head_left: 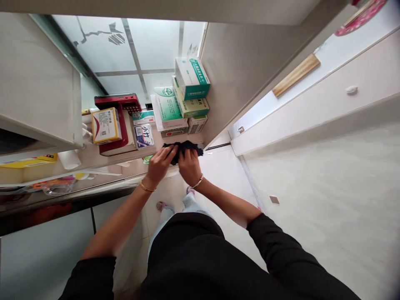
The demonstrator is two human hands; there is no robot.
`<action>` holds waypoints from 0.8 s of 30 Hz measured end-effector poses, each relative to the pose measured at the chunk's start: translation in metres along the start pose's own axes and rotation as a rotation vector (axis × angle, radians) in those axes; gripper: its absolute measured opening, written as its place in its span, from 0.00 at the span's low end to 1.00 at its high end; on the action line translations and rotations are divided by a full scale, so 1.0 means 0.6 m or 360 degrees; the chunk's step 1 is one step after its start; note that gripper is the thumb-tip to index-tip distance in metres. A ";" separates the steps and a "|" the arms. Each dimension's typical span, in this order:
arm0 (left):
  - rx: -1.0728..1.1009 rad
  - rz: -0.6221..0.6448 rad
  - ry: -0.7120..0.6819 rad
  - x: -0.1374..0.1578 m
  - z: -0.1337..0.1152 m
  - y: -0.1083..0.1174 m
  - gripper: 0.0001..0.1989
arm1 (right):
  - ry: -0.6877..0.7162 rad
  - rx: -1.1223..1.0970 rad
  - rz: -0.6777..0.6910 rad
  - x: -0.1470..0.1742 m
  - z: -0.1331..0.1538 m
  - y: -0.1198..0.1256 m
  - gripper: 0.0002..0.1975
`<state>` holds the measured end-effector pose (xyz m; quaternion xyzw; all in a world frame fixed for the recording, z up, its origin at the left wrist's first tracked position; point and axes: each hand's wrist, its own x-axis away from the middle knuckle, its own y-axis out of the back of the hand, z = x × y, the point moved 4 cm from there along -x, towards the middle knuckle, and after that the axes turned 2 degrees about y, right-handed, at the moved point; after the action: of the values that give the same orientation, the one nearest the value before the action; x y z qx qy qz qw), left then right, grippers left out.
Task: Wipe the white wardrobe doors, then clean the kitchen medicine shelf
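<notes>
A crumpled black cloth (187,146) is bunched between my two hands at the front edge of the shelf (125,157). My left hand (160,163) grips its left part with bent fingers. On the other side, my right hand (190,166) has its fingers curled into the cloth's middle and right part. Just behind the cloth stand stacked green and white boxes (171,104). A small blue and white box (144,136) lies left of them, close to my left hand. The fingertips are partly sunk in the cloth.
A yellow and white box (106,125) rests on a red item at the shelf's left, near a red device (118,100). A cabinet (37,79) juts out at the left. A pale panel (243,54) rises on the right. Tiled floor (221,171) lies below.
</notes>
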<state>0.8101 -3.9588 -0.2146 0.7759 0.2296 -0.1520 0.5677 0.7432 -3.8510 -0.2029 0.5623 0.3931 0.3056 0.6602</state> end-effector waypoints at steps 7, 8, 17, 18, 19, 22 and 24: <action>-0.0022 -0.0135 0.0163 0.034 0.028 0.020 0.21 | 0.0208 -0.0015 -0.0017 0.001 0.035 0.018 0.21; -0.0022 -0.0143 0.0153 0.026 0.022 0.015 0.21 | 0.0232 0.0005 0.0007 0.003 0.023 0.025 0.21; 0.0057 -0.0039 0.0046 -0.068 -0.078 -0.072 0.19 | 0.0253 0.0177 0.0196 0.028 -0.093 0.054 0.21; 0.0077 -0.0037 0.0055 -0.071 -0.079 -0.076 0.19 | 0.0248 0.0172 0.0189 0.029 -0.095 0.052 0.21; 0.0103 -0.0023 0.0056 -0.071 -0.078 -0.078 0.19 | 0.0226 0.0167 0.0177 0.030 -0.094 0.049 0.21; 0.0162 0.0020 0.0036 -0.057 -0.060 -0.069 0.19 | 0.0094 0.0143 0.0127 0.029 -0.079 0.035 0.22; 0.0153 -0.0029 0.0021 -0.038 -0.038 -0.051 0.18 | 0.0047 0.0089 0.0102 0.027 -0.054 0.023 0.22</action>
<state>0.7739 -3.9335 -0.2208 0.8011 0.2328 -0.1628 0.5268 0.7240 -3.8189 -0.1941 0.5882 0.3931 0.3238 0.6283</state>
